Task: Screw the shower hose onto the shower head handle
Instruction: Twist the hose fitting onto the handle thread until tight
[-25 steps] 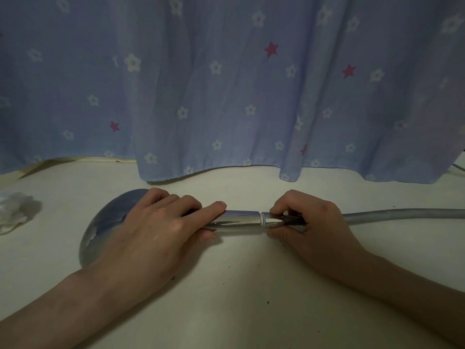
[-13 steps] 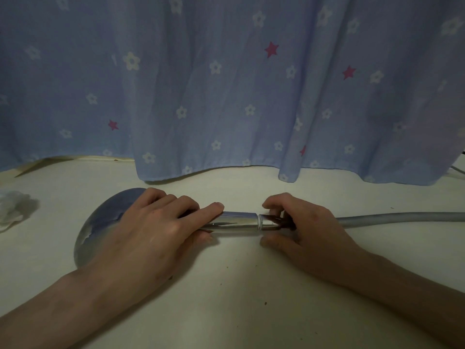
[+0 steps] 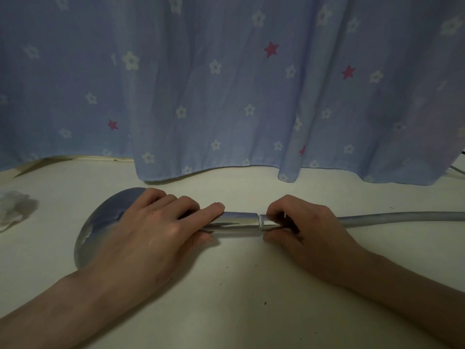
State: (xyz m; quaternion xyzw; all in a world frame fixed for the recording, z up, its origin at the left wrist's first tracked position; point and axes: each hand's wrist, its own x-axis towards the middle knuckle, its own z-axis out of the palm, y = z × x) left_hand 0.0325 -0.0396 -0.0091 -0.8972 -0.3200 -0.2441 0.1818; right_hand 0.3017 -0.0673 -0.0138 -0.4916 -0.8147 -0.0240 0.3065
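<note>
A chrome shower head [image 3: 105,222] lies on the pale surface, its round face at the left and its handle [image 3: 239,221] pointing right. My left hand [image 3: 153,230] presses down on the handle and grips it near the head. A grey shower hose [image 3: 392,217] runs in from the right edge. Its metal end nut [image 3: 268,221] meets the tip of the handle. My right hand [image 3: 309,227] has thumb and fingers closed around that nut, hiding most of it.
A blue curtain [image 3: 226,96] with white flowers and red stars hangs across the back, its hem resting on the surface. A crumpled white wad [image 3: 11,207] lies at the far left. A thin cable [image 3: 456,170] shows at the right edge.
My right hand's fingers have shifted round the nut, with the thumb now lower and the fingertips curled over the top. The left hand and shower head have stayed almost still.
</note>
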